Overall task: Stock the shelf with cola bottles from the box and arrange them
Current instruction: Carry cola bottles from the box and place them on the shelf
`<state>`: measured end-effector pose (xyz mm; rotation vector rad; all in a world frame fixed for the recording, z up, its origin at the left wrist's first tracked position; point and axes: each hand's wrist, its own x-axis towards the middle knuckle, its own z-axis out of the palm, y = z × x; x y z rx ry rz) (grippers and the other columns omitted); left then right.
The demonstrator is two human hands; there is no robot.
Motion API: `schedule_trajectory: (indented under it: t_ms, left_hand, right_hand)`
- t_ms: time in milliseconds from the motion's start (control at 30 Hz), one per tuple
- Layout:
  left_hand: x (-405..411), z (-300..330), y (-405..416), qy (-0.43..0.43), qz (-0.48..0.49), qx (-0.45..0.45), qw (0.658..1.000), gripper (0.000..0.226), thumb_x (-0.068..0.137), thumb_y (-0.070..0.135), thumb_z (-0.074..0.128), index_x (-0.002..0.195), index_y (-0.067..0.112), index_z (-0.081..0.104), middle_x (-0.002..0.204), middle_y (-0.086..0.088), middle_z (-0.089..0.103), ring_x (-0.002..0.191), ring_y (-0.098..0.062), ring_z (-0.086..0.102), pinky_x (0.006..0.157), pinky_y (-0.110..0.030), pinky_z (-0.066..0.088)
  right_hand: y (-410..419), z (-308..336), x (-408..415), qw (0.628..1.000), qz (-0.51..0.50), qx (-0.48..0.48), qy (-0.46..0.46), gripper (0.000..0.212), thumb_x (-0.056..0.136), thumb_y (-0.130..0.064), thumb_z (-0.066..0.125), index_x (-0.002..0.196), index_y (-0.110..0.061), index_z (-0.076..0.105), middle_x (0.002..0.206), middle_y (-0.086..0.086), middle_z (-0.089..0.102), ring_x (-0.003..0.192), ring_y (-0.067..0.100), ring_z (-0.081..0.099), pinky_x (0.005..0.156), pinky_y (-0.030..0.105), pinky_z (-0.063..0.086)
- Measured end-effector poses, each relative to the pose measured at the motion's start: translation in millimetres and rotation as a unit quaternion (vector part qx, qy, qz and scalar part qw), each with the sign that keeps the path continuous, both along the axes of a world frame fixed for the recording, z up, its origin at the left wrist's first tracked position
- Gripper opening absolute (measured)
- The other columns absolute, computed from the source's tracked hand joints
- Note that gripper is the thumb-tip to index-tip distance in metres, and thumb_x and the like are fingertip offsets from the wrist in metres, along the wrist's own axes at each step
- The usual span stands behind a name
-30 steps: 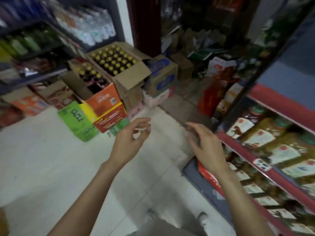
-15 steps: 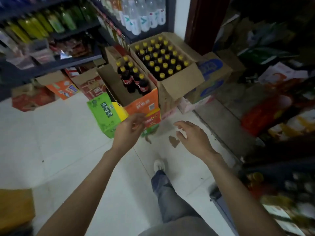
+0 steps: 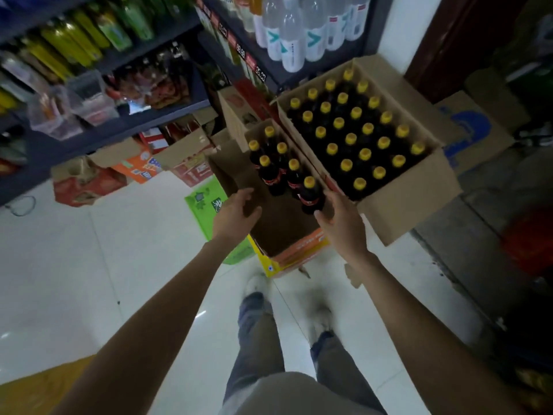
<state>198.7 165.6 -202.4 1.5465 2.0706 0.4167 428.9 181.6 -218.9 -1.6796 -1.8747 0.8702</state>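
A pale tiled shop floor (image 3: 74, 265) runs between dark shelves (image 3: 149, 115) loaded with green and yellow drink bottles and, further right, clear water bottles (image 3: 293, 34). Cardboard boxes crowd the foot of the shelves. The nearer, half-empty box (image 3: 287, 235), with orange and yellow sides, stands open on the floor and holds six cola bottles (image 3: 281, 169) with yellow caps, grouped upright at its far right side. Touching it on the right is a full box (image 3: 407, 205) packed with rows of the same yellow-capped bottles. A green carton (image 3: 203, 202) lies just left of the half-empty box. The person stands over the boxes, both bare arms stretched forward. The left hand (image 3: 236, 214) hovers above the open box's left side, fingers loosely curved and apart, holding nothing. The right hand (image 3: 341, 217) is just beside the nearest bottle (image 3: 309, 193), fingers spread and relaxed, gripping nothing; whether it touches the bottle cannot be told. Jeans and pale shoes (image 3: 257, 287) show below.
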Motion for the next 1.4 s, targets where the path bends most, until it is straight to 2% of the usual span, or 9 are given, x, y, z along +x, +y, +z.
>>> schedule_trajectory:
  t_ms: [133,300,467,633,833,1033,1167,1300,1400]
  left_hand:
    - [-33,-50,73,0.029,-0.027,-0.04,0.998,0.052,0.089,0.037,0.06,0.136,0.023,0.044,0.128,-0.002,0.058,0.117,-0.024,0.054,0.091,-0.042,0.049]
    - [-57,-113,139,0.036,-0.079,-0.085,0.993,0.063,0.088,0.042,0.059,0.142,0.025,0.033,0.135,-0.005,0.049,0.125,-0.026,0.046,0.095,-0.041,0.046]
    - [-64,-159,170,0.006,-0.127,-0.097,0.987,0.073,0.084,0.039,0.064,0.146,0.024,0.027,0.14,-0.004,0.041,0.129,-0.027,0.042,0.093,-0.045,0.043]
    - [-54,-191,182,-0.03,-0.084,-0.106,0.99,0.078,0.078,0.043,0.071,0.143,0.03,0.029,0.141,0.002,0.04,0.122,-0.027,0.049,0.088,-0.039,0.044]
    - [-39,-209,181,0.006,-0.027,-0.035,0.999,0.07,0.073,0.042,0.077,0.132,0.023,0.044,0.126,-0.003,0.051,0.114,-0.027,0.054,0.08,-0.042,0.05]
    - [-50,-192,169,0.039,-0.061,-0.013,0.997,0.072,0.07,0.044,0.08,0.129,0.018,0.048,0.123,-0.009,0.055,0.112,-0.032,0.055,0.076,-0.046,0.052]
    - [-58,-139,142,-0.029,-0.062,0.033,0.997,0.073,0.068,0.029,0.084,0.128,0.009,0.047,0.123,-0.013,0.06,0.109,-0.037,0.058,0.078,-0.047,0.05]
    - [-63,-62,111,-0.107,-0.107,0.108,0.983,0.07,0.064,0.021,0.087,0.12,0.008,0.047,0.115,-0.007,0.061,0.104,-0.03,0.062,0.081,-0.034,0.051]
    - [-53,-2,81,-0.212,-0.165,0.128,0.955,0.071,0.064,0.015,0.088,0.12,0.019,0.044,0.116,-0.001,0.056,0.107,-0.01,0.056,0.09,-0.015,0.046]
  right_hand:
    - [39,-49,-42,0.995,-0.085,-0.051,0.011,0.064,0.085,-0.021,0.071,0.141,-0.011,0.041,0.141,0.007,0.048,0.136,0.023,0.038,0.108,0.038,0.037]
    - [70,-106,-82,0.967,-0.228,-0.112,0.009,0.075,0.081,-0.018,0.074,0.144,-0.009,0.035,0.144,0.015,0.04,0.137,0.032,0.034,0.109,0.041,0.031]
    - [81,-154,-107,0.938,-0.317,-0.135,-0.024,0.08,0.077,-0.021,0.078,0.143,-0.008,0.035,0.145,0.015,0.04,0.134,0.038,0.037,0.102,0.053,0.041]
    - [97,-186,-120,0.909,-0.395,-0.135,-0.016,0.074,0.074,-0.018,0.081,0.134,-0.007,0.039,0.131,0.017,0.051,0.122,0.039,0.049,0.092,0.049,0.046]
    - [97,-192,-131,0.904,-0.419,-0.083,-0.006,0.068,0.075,-0.013,0.08,0.131,-0.008,0.042,0.129,0.012,0.058,0.117,0.034,0.057,0.089,0.039,0.047]
    - [64,-139,-140,0.903,-0.427,-0.038,0.031,0.073,0.068,-0.016,0.086,0.129,-0.008,0.046,0.127,0.011,0.058,0.115,0.03,0.057,0.089,0.03,0.046]
    - [32,-75,-131,0.896,-0.437,-0.01,0.074,0.074,0.065,-0.019,0.088,0.127,-0.011,0.049,0.121,-0.001,0.06,0.109,0.024,0.06,0.084,0.025,0.047]
    - [-13,-12,-116,0.889,-0.426,0.036,0.165,0.079,0.064,-0.011,0.088,0.126,-0.024,0.042,0.118,-0.039,0.049,0.11,-0.012,0.051,0.092,0.013,0.046]
    - [-59,22,-96,0.896,-0.41,0.067,0.157,0.076,0.064,-0.012,0.088,0.125,-0.023,0.044,0.119,-0.037,0.048,0.109,-0.011,0.051,0.09,0.014,0.046]
